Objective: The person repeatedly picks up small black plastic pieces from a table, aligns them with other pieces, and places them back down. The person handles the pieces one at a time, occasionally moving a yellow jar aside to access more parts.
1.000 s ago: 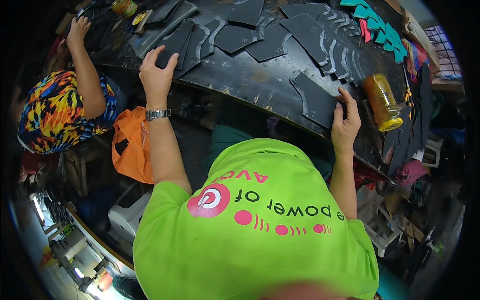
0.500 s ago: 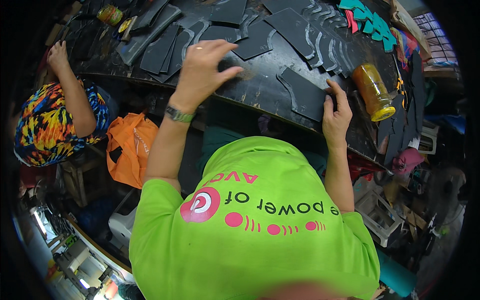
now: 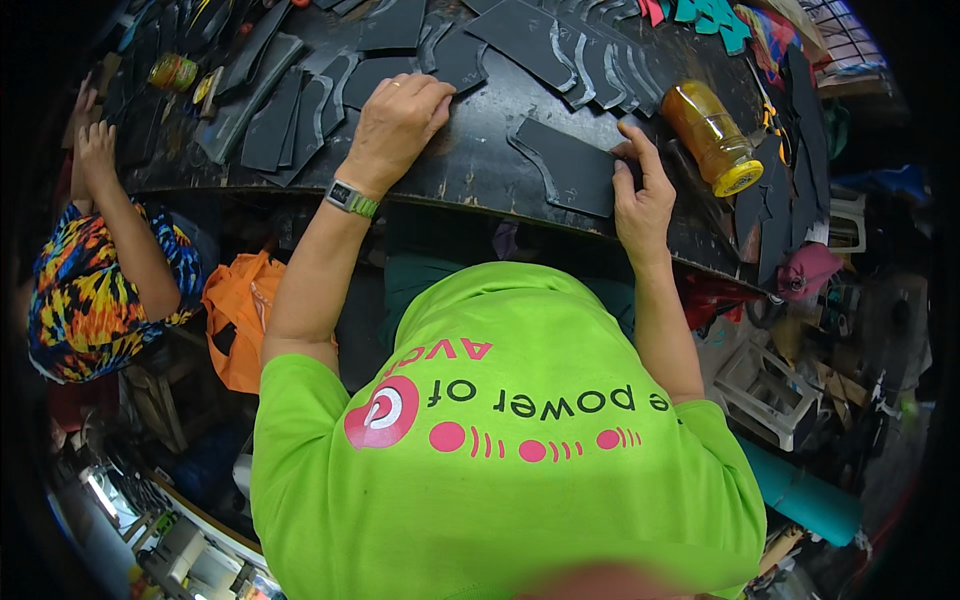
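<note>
A black cut sheet piece (image 3: 572, 168) with a curved, pale-grey band along its left edge lies near the table's front edge. My right hand (image 3: 645, 195) rests at that piece's right end, thumb against it and index finger stretched out apart from the thumb. Farther left, my left hand (image 3: 395, 130) is closed, its fingers bent down beside another black piece (image 3: 376, 78). Whatever is under those fingertips is hidden. Several similar black pieces (image 3: 520, 45) with grey-marked edges overlap beyond my hands.
A yellow-lidded glass jar (image 3: 705, 130) of amber content lies on its side right of my right hand. A smaller jar (image 3: 173, 72) sits far left. Teal pieces (image 3: 715, 22) lie at the back. Another person's hand (image 3: 97, 150) is at left, by an orange bag (image 3: 240, 315).
My left hand has gone from spread fingers to curled ones, lower at the table. The whole view has shifted; my right hand stays at the same black piece.
</note>
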The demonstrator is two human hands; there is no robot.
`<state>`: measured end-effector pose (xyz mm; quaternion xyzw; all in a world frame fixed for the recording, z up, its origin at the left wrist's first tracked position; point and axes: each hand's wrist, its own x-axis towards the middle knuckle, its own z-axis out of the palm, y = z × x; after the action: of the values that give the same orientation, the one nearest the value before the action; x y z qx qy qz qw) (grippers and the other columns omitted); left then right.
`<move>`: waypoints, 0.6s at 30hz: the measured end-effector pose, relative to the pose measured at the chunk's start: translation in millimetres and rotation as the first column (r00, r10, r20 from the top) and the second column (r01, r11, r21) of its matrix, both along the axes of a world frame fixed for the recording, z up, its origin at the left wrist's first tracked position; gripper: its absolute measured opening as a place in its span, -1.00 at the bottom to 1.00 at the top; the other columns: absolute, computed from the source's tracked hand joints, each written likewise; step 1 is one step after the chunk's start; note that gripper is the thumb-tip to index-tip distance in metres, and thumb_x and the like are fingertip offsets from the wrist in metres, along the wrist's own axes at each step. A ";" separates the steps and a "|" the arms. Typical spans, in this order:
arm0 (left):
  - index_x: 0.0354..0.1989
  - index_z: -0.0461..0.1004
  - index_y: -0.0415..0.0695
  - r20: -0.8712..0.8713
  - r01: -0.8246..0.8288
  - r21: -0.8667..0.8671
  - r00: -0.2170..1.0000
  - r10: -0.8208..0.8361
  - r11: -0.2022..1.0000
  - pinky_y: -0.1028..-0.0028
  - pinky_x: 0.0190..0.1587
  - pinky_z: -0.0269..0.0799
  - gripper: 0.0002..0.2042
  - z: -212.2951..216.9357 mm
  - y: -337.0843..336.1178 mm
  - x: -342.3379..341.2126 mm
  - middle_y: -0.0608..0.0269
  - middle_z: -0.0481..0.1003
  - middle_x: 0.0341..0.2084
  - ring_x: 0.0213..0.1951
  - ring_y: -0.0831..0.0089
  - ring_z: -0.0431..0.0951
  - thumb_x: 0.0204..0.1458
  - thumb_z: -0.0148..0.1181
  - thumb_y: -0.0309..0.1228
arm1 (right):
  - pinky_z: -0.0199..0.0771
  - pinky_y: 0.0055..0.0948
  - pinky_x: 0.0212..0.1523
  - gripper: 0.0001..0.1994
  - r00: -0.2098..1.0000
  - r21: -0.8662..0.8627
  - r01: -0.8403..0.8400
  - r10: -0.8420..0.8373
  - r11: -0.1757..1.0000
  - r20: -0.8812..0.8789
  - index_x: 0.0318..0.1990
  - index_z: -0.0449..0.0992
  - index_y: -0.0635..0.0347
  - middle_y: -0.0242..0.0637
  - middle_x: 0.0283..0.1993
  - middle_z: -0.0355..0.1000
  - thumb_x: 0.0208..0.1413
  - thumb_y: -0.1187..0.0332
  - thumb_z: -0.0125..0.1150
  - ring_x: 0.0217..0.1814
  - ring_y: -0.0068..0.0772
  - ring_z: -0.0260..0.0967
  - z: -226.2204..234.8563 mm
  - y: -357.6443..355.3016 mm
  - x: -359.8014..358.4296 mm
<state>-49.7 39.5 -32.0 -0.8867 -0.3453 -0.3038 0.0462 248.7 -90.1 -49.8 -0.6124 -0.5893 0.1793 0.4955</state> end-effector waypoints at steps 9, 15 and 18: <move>-0.22 0.63 -0.18 0.053 0.097 -0.049 0.994 -0.094 0.994 0.31 -0.09 0.47 -0.84 19.2 -34.7 -7.8 0.22 0.61 -0.31 -0.22 0.25 0.61 0.01 0.39 -0.56 | 0.40 -0.56 0.12 -0.47 0.993 0.002 0.053 -0.052 0.999 -0.108 0.32 0.49 0.14 -0.34 -0.08 0.55 0.18 0.69 0.13 -0.01 -0.60 0.45 -2.4 -2.0 3.1; -0.21 0.63 -0.17 0.088 0.083 -0.135 0.994 -0.072 0.987 0.31 -0.08 0.46 -0.83 3.1 -57.6 -16.5 0.22 0.61 -0.30 -0.22 0.25 0.60 0.00 0.42 -0.55 | 0.42 -0.25 0.10 -0.43 0.900 0.085 0.184 -0.203 0.979 0.385 0.25 0.54 0.09 -0.23 -0.12 0.56 0.02 0.65 0.20 -0.01 -0.19 0.46 9.0 0.6 -2.4; -0.19 0.61 -0.13 0.111 0.062 -0.182 0.993 -0.042 0.981 0.27 -0.06 0.44 -0.81 -1.3 -59.6 -17.1 0.26 0.59 -0.28 -0.18 0.25 0.58 0.03 0.44 -0.45 | 0.37 -0.20 0.10 -0.42 0.898 0.241 0.042 -0.142 0.970 0.416 0.23 0.54 0.06 -0.23 -0.08 0.56 -0.04 0.61 0.30 0.02 -0.09 0.41 20.5 13.7 -12.4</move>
<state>-66.8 -20.1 -33.4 -0.8784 -0.3509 -0.3183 -0.0629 236.3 -76.4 -29.2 -0.6038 -0.6709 -0.0521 0.4273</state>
